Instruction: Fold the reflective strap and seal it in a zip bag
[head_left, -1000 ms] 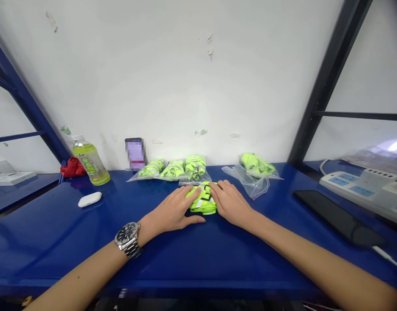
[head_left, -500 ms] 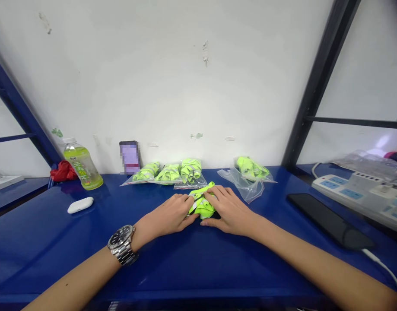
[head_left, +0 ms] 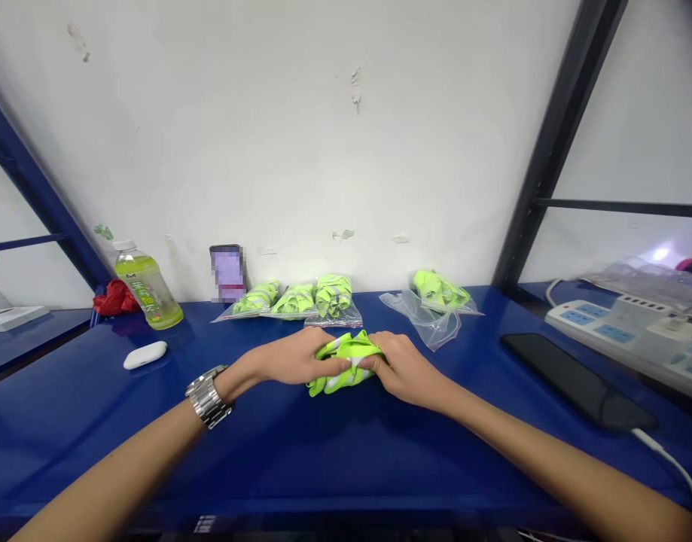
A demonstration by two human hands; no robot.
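Note:
A bundled neon-yellow reflective vest [head_left: 341, 378] with silvery strips is held between both hands over the middle of the blue table. My left hand [head_left: 297, 357] grips its left side, thumb lying across the near face. From the right, my right hand [head_left: 406, 370] clasps the other end, its thumb pressed on the front and nearly meeting the left one. The fingers behind the bundle are mostly hidden. A metal-band watch [head_left: 208, 397] is on my left wrist.
Several bagged yellow bundles [head_left: 292, 301] lie along the wall, another bag [head_left: 440, 292] beside an open clear bag [head_left: 428, 320]. A bottle [head_left: 147, 286], white earphone case [head_left: 145, 355] and propped phone [head_left: 228, 272] are left. Right are a black phone [head_left: 577, 382] and power strip [head_left: 617, 324].
The bundle has been lifted and turned in my hands, showing more of its near side. Both thumbs have moved from beneath onto its front.

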